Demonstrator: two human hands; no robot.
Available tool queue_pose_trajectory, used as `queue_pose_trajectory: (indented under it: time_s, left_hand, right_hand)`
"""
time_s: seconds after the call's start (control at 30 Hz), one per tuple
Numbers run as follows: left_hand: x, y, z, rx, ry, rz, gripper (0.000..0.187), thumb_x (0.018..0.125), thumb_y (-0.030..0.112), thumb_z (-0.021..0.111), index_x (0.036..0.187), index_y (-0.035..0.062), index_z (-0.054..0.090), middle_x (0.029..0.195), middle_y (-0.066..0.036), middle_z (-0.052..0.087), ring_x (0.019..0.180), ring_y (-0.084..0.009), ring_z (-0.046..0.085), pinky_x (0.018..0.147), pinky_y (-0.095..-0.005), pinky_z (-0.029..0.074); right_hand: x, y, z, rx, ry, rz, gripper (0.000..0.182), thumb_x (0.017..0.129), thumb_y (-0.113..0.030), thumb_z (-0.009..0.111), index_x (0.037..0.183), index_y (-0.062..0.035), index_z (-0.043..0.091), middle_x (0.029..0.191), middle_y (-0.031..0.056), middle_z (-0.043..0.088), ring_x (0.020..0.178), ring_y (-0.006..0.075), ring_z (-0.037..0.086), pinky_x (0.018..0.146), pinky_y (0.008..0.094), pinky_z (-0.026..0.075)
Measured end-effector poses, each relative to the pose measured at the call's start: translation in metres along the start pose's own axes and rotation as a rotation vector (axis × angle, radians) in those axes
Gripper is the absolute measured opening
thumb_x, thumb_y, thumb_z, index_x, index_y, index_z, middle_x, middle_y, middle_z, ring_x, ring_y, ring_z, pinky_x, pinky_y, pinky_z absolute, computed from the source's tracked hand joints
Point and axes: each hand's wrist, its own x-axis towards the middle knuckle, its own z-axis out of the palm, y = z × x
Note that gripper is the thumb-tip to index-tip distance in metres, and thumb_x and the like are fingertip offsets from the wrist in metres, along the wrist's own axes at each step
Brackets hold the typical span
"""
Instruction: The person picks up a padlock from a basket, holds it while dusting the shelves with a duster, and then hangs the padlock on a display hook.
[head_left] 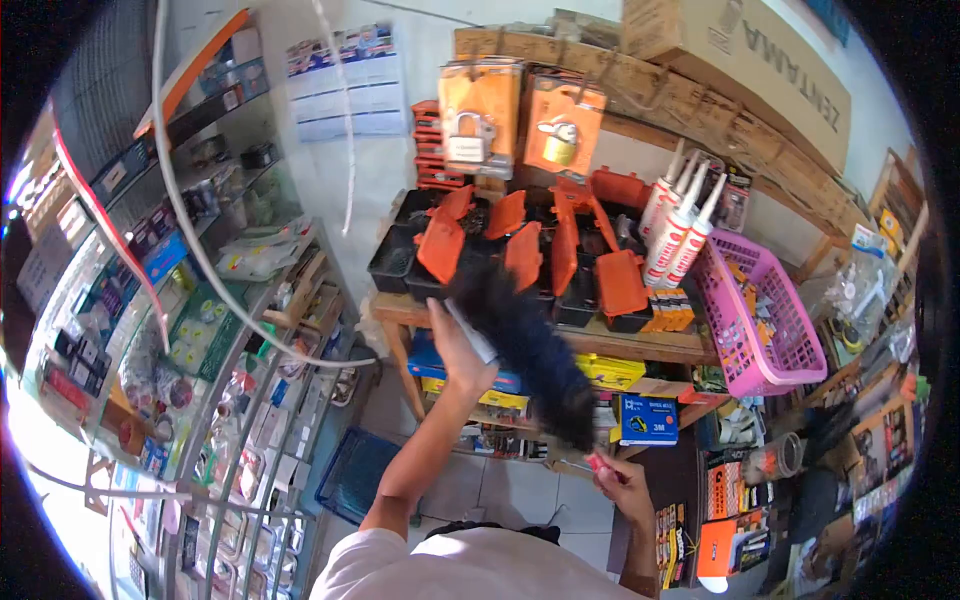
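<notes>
My right hand [622, 486] is closed around the red handle of a dark, fluffy duster [545, 365]. The duster slants up and left in front of the shelf, and its far end is blurred against the bins. My left hand [462, 358] is at the shelf's front edge, with its fingers around a pale flat object [472, 332], partly hidden by the duster. Just behind are black bins [393, 258] with raised orange lids [440, 246], some covered by the duster.
White sealant tubes [672, 240] stand right of the bins, beside a pink basket [755, 375]. Packaged padlocks [480, 115] hang above. A blue 3M box [648, 420] sits on the lower shelf. Glass display shelves [215, 400] line the left, and a white cable [195, 230] hangs there.
</notes>
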Motion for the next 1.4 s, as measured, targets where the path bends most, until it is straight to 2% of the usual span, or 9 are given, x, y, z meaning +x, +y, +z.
queue_pose_trajectory:
  time_s: [0.03, 0.17, 0.3, 0.4, 0.5, 0.7, 1.0, 1.13, 1.4]
  left_hand:
    - [0.001, 0.0, -0.041, -0.128, -0.48, -0.246, 0.075, 0.096, 0.063, 0.024, 0.143, 0.0077, 0.04, 0.14, -0.013, 0.049, 0.128, -0.0329, 0.048, 0.11, -0.0484, 0.034]
    - [-0.015, 0.009, 0.003, 0.036, 0.11, -0.119, 0.07, 0.093, 0.063, 0.032, 0.142, 0.0133, 0.04, 0.144, -0.01, 0.045, 0.124, -0.0354, 0.051, 0.106, -0.0479, 0.039]
    - [-0.011, -0.005, -0.038, 0.111, -0.302, -0.08, 0.061, 0.099, 0.054, 0.029, 0.134, 0.0084, 0.049, 0.131, -0.009, 0.055, 0.119, -0.0273, 0.054, 0.104, -0.0415, 0.041]
    - [-0.009, 0.002, -0.021, 0.215, 0.084, -0.016, 0.059, 0.098, 0.057, 0.034, 0.124, 0.0076, 0.053, 0.116, -0.013, 0.062, 0.104, -0.028, 0.06, 0.091, -0.0442, 0.048]
    - [-0.021, 0.009, -0.004, 0.227, 0.174, -0.064, 0.056, 0.098, 0.059, 0.035, 0.115, 0.0095, 0.054, 0.103, -0.011, 0.062, 0.08, -0.0249, 0.06, 0.066, -0.0426, 0.049]
    - [-0.031, 0.023, -0.016, 0.159, 0.123, -0.085, 0.05, 0.097, 0.059, 0.041, 0.108, 0.0113, 0.052, 0.089, -0.006, 0.057, 0.075, -0.0171, 0.052, 0.058, -0.0345, 0.043]
    - [-0.053, 0.023, -0.04, 0.292, 0.146, -0.115, 0.054, 0.098, 0.055, 0.043, 0.134, 0.0145, 0.046, 0.096, 0.003, 0.054, 0.085, -0.0125, 0.05, 0.071, -0.0324, 0.041]
    - [-0.057, 0.014, -0.058, 0.26, 0.073, -0.114, 0.05, 0.099, 0.045, 0.048, 0.139, 0.0152, 0.043, 0.101, 0.004, 0.053, 0.087, -0.011, 0.049, 0.075, -0.0305, 0.04]
    - [-0.058, -0.01, -0.073, 0.245, 0.102, -0.081, 0.01, 0.101, 0.019, 0.05, 0.107, 0.0116, 0.05, 0.102, -0.001, 0.056, 0.094, -0.0137, 0.052, 0.086, -0.0339, 0.042]
  right_hand:
    - [-0.003, -0.003, -0.004, -0.017, -0.114, 0.034, 0.042, 0.095, -0.017, 0.061, 0.135, -0.0079, 0.054, 0.075, -0.0027, 0.058, 0.06, 0.0026, 0.043, 0.052, 0.018, 0.035]
    - [-0.005, 0.014, -0.001, -0.068, 0.137, -0.133, 0.044, 0.094, -0.018, 0.062, 0.137, -0.0097, 0.053, 0.077, -0.002, 0.058, 0.063, 0.003, 0.046, 0.054, 0.0181, 0.037]
    - [-0.015, 0.01, -0.026, 0.035, -0.192, 0.151, 0.042, 0.093, -0.018, 0.064, 0.133, -0.0058, 0.056, 0.087, 0.0004, 0.064, 0.071, 0.0067, 0.053, 0.063, 0.0216, 0.045]
    - [-0.025, 0.009, -0.054, 0.051, 0.105, -0.116, 0.044, 0.091, -0.02, 0.066, 0.133, -0.0071, 0.057, 0.079, 0.0016, 0.063, 0.068, 0.0057, 0.055, 0.058, 0.0199, 0.043]
    - [-0.037, 0.009, -0.079, 0.445, 0.379, -0.028, 0.045, 0.089, -0.018, 0.064, 0.132, -0.0084, 0.058, 0.073, -0.0005, 0.058, 0.052, 0.0046, 0.043, 0.045, 0.0188, 0.032]
    - [-0.025, 0.031, -0.115, 0.117, 0.804, -0.029, 0.041, 0.096, -0.028, 0.057, 0.134, -0.0115, 0.057, 0.068, -0.0029, 0.052, 0.047, 0.004, 0.037, 0.042, 0.019, 0.026]
    - [0.039, 0.075, -0.154, -0.284, 0.783, -0.166, 0.033, 0.092, -0.011, 0.059, 0.122, 0.0026, 0.058, 0.096, 0.0143, 0.064, 0.083, 0.0165, 0.059, 0.081, 0.0304, 0.048]
    - [0.069, 0.05, -0.182, -0.48, 0.788, -0.317, 0.015, 0.087, -0.01, 0.065, 0.095, 0.0012, 0.058, 0.086, 0.013, 0.065, 0.078, 0.0178, 0.062, 0.069, 0.0341, 0.05]
    - [0.098, 0.0, -0.177, -0.862, 0.768, 0.042, 0.021, 0.083, -0.018, 0.067, 0.101, -0.0065, 0.068, 0.079, 0.0191, 0.067, 0.076, 0.0391, 0.065, 0.068, 0.0468, 0.05]
